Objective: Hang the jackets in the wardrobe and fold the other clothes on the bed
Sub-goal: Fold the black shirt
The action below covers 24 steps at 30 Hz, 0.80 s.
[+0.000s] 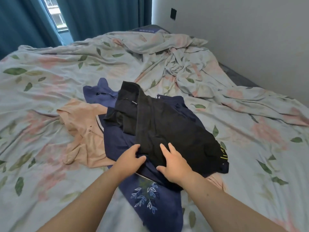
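Observation:
A black garment lies on top of a pile of clothes in the middle of the bed, with yellow-green lettering at its right corner. Under it lies a navy garment with embroidered leaves, and a blue zipped piece sticks out behind. A beige garment is spread to the left. My left hand grips the near left edge of the black garment, thumb over the cloth. My right hand rests flat on the black garment with fingers spread.
The bed is covered by a pale floral sheet, bunched into folds at the far right. A grey wall runs along the right side. Teal curtains and a window stand behind the bed.

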Motion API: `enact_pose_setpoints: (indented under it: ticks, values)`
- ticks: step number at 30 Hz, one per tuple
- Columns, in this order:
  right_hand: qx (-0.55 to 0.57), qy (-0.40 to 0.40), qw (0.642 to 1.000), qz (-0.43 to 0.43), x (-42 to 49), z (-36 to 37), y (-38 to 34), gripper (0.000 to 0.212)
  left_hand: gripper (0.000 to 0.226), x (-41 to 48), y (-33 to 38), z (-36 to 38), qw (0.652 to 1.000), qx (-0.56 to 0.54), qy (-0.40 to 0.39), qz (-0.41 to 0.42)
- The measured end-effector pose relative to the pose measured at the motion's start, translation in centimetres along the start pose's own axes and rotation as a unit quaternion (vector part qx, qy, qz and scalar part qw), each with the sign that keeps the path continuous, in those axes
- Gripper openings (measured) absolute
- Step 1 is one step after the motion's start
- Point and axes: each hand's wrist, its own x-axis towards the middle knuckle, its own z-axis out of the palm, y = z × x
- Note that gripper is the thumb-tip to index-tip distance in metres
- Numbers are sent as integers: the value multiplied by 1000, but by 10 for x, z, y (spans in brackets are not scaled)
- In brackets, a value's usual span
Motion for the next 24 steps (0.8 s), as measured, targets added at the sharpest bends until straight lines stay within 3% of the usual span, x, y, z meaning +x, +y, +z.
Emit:
enact_pose_setpoints:
  ticks: [5,9,11,13,15,17,19,21,24]
  values:
    - [-41,71,996,20,32,31,12,73,54,43,-11,10,994,-91,53,4]
    - [88,103,989,62,45,24,11,33,13,45,-13,12,991,-107,78,-29]
    - [205,82,973,67,40,13,15,20,21,39,-7,11,989,-120,78,-40]
    - [354,45,931,77,22,1,19,16,35,27,1,11,985,-155,68,-28]
    - [480,3,871,107,-5,-5,22,21,33,10,9,14,972,-223,78,-15]
    - [602,-40,782,157,-35,-6,25,25,23,-6,13,19,953,-282,105,-20]
    - [672,-68,703,224,-61,-4,30,29,11,-17,14,26,955,-264,133,-27]
    - [635,-51,708,305,-78,-2,39,34,5,-23,12,29,972,-169,158,-39]
    - [516,-8,779,355,-95,0,54,28,17,-31,9,29,985,107,123,-53]
